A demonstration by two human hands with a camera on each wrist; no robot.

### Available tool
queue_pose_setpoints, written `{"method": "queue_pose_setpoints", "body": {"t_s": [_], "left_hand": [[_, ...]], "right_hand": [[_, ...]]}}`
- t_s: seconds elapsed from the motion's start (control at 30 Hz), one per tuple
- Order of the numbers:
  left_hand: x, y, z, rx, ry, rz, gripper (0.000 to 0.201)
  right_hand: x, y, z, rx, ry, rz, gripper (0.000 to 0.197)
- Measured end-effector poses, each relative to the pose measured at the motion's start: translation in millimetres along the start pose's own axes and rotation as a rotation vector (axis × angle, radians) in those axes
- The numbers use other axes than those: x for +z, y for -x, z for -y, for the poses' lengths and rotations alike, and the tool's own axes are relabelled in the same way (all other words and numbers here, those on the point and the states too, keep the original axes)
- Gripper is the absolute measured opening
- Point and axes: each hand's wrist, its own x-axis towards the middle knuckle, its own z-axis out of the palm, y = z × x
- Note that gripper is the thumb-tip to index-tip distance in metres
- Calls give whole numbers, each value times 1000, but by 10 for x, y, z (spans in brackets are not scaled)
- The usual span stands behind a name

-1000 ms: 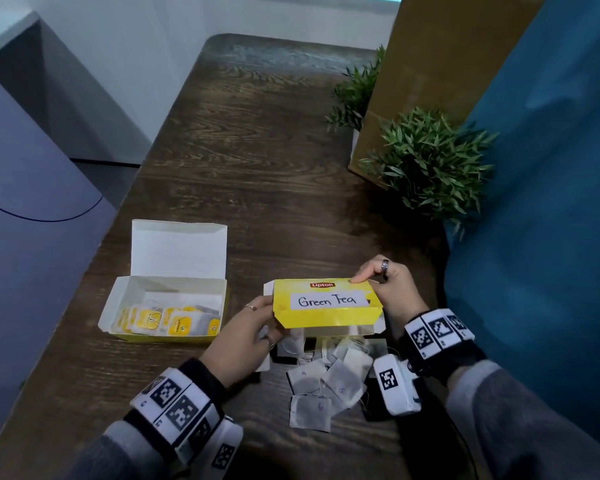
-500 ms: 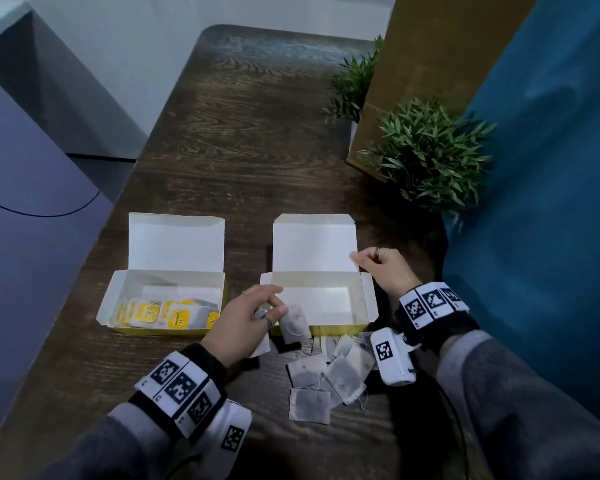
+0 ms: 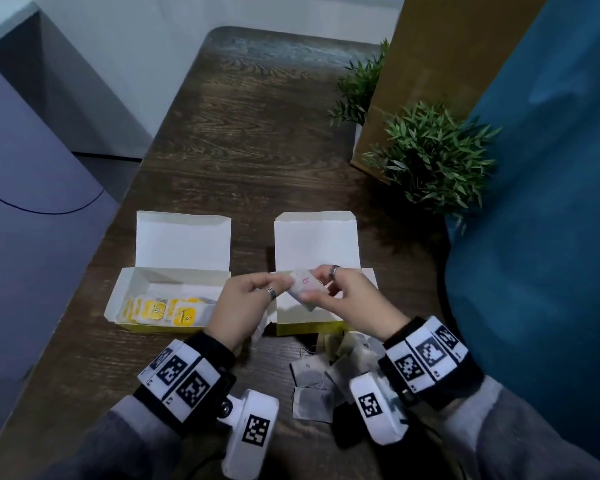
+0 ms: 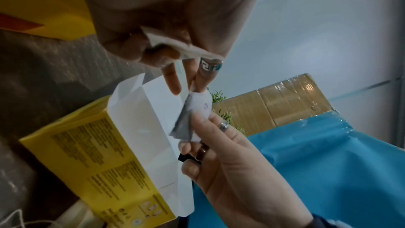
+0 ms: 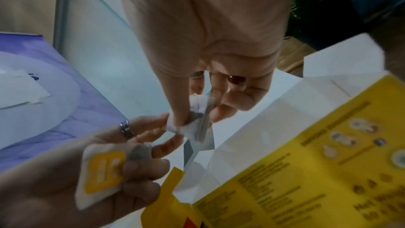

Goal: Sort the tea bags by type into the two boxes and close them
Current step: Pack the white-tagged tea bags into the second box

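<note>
Dark wooden tabletop (image 3: 257,140) carries two open boxes near its front edge. Left hand (image 3: 243,306) and right hand (image 3: 347,303) both pinch one tea bag (image 3: 305,287), slanted, directly above the right box (image 3: 312,317).

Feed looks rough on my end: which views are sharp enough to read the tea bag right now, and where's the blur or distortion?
Head view: dim and wide-angle bowed, but the tea bag between left hand and right hand shows a pink mark. Left wrist view: fairly sharp, tilted. Right wrist view: soft, box print smeared.
</note>
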Motion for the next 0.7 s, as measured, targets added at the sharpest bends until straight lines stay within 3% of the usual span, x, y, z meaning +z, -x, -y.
{"method": "queue_pose_setpoints", "body": {"t_s": [0.13, 0.27, 0.37, 0.57, 0.7], "left_hand": [[-18, -22, -24, -33, 1, -41, 29], [-88, -35, 9, -118, 34, -100, 42], [-90, -20, 42, -117, -7, -93, 43], [-69, 7, 148, -153, 40, -55, 43], [-67, -1, 187, -142, 17, -43, 44]], "right_hand": [[-52, -239, 18, 64, 94, -23, 12], [30, -523, 40, 187, 304, 164, 11], [178, -619, 65, 171, 484, 249, 16], [360, -655, -5, 124, 670, 200, 18], [411, -666, -59, 99, 660, 138, 19]]}}
